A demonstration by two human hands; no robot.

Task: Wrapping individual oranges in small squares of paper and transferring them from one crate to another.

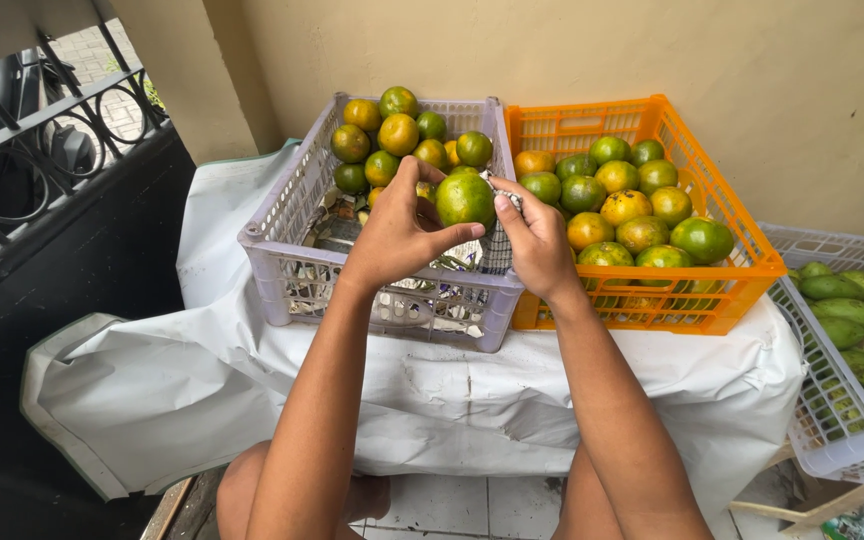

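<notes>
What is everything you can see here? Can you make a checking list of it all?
Surface: a white sheet covers the table under the crates.
Job's things: a green citrus fruit held over the lilac crate, which holds more green and orange fruit at the back and crumpled paper lining.
Clutter: an orange crate full of the same fruit; a white crate of green mangoes at right.
Hands: left hand grips the fruit; right hand pinches something small and pale beside it.
Cables: nothing seen.
Surroundings: beige wall, black iron railing at left, tiled floor below.
</notes>
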